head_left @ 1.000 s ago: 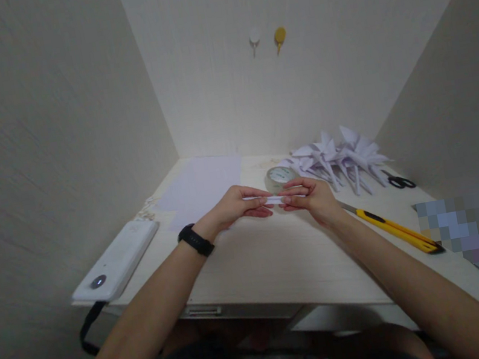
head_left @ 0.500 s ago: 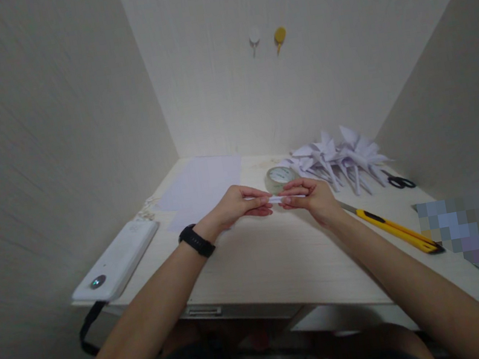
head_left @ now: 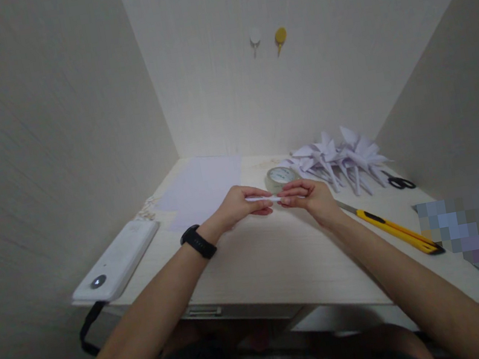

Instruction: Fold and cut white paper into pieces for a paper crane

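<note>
The thin white paper strip is held just above the table, its long axis running left to right between the 2 hands, near the tape roll behind it. The left hand pinches its left end with closed fingers and the right hand pinches its right end the same way, so both hands are equally near. Further out lie the folded paper shapes, the scissors, the yellow cutter, flat paper sheets and a white power bank.
</note>
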Demonstrator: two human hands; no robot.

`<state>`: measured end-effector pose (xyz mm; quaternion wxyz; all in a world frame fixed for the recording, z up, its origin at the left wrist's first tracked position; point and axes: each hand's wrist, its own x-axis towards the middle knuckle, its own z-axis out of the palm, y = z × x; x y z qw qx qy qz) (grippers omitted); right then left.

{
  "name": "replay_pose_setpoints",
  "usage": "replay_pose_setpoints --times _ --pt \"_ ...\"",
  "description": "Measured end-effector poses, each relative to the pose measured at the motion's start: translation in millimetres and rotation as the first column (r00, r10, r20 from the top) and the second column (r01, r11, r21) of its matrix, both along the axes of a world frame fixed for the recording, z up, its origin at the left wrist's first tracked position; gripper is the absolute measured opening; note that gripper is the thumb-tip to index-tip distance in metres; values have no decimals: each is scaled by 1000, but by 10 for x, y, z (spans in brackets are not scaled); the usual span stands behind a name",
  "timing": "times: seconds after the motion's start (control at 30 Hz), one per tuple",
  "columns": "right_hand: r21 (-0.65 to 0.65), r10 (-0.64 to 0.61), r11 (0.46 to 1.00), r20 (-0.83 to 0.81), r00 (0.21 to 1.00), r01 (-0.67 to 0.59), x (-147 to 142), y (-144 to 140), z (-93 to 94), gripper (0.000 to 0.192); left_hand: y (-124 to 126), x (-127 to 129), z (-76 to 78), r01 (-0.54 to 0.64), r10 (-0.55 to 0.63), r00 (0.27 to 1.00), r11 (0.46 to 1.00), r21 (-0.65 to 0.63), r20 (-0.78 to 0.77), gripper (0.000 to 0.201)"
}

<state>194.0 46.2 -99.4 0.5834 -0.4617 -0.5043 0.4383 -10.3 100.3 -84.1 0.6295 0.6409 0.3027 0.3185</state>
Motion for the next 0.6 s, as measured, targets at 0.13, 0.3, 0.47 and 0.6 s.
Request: replay_pose_setpoints --times 0.13,0.3,0.47,0.6 --pt "26 -7 1000 58 998 5 19 12 -19 42 7 22 -30 -16 16 1000 1000 5 -1 40" --pt "75 11 997 130 991 -21 42 21 -46 44 2 57 -59 -41 40 998 999 29 38 33" --pt "69 -36 997 142 989 26 12 20 -35 39 -22 84 -40 -72 72 997 995 63 -4 24" --pt "34 -21 999 112 994 18 -5 18 -24 43 -25 90 -47 -99 103 995 982 159 -19 20"
